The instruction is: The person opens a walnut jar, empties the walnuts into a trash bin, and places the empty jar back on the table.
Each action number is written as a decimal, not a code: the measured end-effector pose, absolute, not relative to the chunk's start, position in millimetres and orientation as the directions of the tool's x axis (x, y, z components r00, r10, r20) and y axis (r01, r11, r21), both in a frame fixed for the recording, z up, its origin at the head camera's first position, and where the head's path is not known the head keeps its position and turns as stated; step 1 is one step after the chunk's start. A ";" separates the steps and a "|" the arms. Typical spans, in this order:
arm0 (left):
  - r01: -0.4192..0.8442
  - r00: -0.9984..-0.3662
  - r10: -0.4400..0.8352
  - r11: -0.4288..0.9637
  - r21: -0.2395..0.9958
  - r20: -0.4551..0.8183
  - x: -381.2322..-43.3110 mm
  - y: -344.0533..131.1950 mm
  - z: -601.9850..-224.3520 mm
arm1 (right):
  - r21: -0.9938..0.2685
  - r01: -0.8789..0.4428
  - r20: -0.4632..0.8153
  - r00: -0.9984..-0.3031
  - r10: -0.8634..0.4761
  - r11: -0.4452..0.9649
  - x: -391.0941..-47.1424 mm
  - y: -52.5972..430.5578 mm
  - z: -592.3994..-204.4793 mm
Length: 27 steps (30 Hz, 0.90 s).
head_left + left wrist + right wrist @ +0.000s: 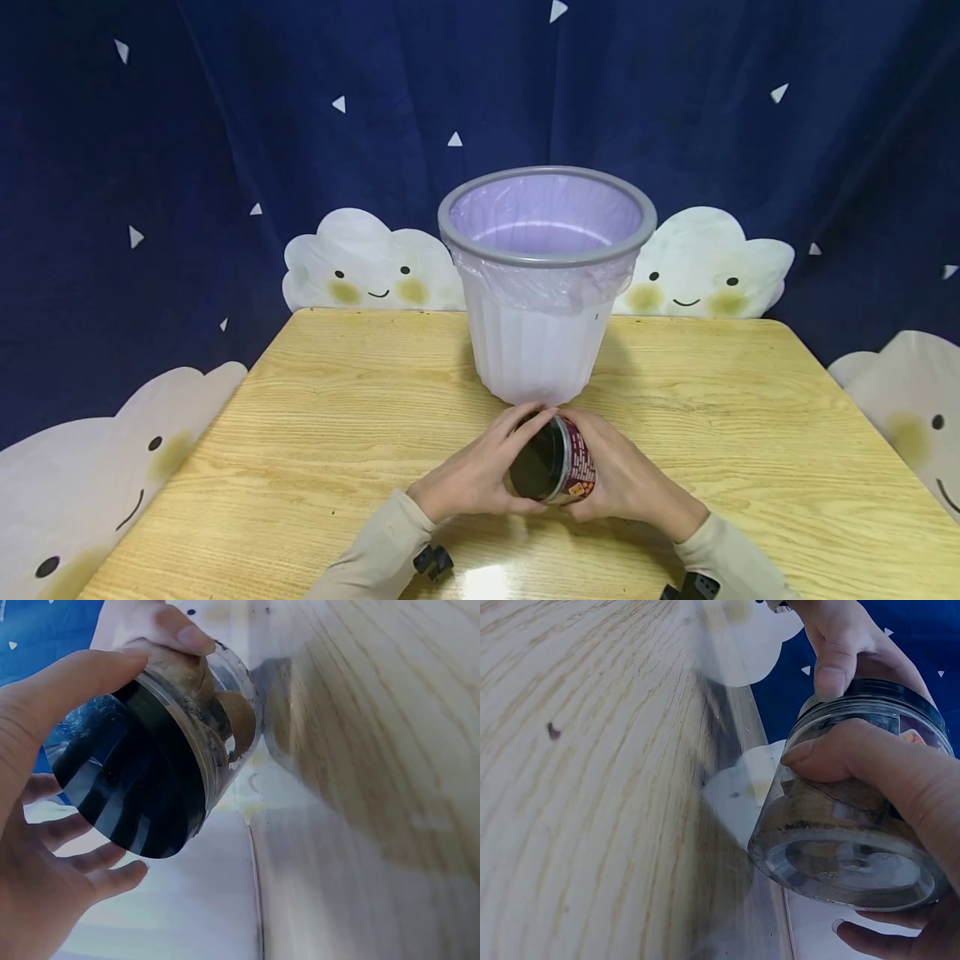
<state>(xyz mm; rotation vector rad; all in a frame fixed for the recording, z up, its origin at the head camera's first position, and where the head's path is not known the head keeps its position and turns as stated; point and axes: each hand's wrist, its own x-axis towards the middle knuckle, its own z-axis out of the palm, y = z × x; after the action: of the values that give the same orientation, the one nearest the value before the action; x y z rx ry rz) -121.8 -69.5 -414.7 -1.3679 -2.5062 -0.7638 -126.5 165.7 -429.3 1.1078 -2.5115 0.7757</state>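
Observation:
Between both hands, a clear jar [580, 463] with a black lid [537, 468] and a dark red printed label lies tilted, its lid turned to the left. My left hand [476, 473] holds the lid end, with the thumb on the lid's rim [135, 776] and the fingers around the far side. Around the jar's glassy body, my right hand [626, 477] grips from the right. The right wrist view shows the jar's clear base [844, 862] and brownish contents through the wall. Whether the jar touches the table is hard to tell.
Just behind the hands stands a white ribbed waste bin [536, 350] with a grey rim [547, 260] and a purplish plastic liner. It rests on a light wooden table [337, 425]. A dark blue curtain [375, 58] and cloud-shaped cutouts [367, 267] surround the table.

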 end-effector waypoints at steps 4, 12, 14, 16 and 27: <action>0.829 -0.554 0.732 0.443 0.342 0.396 -122.2 -69.7 -414.7 | -0.357 -0.749 0.460 -0.661 -0.592 0.559 -126.6 166.0 -429.6; 0.837 -0.544 0.734 0.437 0.330 0.406 -121.5 -69.7 -414.4 | -0.347 -0.760 0.474 -0.648 -0.597 0.550 -126.5 166.8 -430.4; 0.837 -0.544 0.734 0.438 0.329 0.406 -121.5 -69.7 -414.6 | -0.347 -0.760 0.475 -0.647 -0.596 0.549 -126.5 166.8 -430.6; 0.835 -0.547 0.734 0.442 0.327 0.403 -121.5 -69.7 -415.1 | -0.352 -0.759 0.474 -0.649 -0.595 0.548 -126.5 166.5 -430.5; 0.834 -0.548 0.731 0.442 0.331 0.406 -121.3 -69.9 -414.4 | -0.357 -0.745 0.458 -0.666 -0.589 0.564 -125.4 166.2 -429.9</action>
<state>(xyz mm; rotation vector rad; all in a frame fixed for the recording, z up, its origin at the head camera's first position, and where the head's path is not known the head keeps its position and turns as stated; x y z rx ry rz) -121.3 -69.9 -414.4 -1.3711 -2.4891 -0.7453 -125.4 166.2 -429.9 1.1014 -2.5136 0.7719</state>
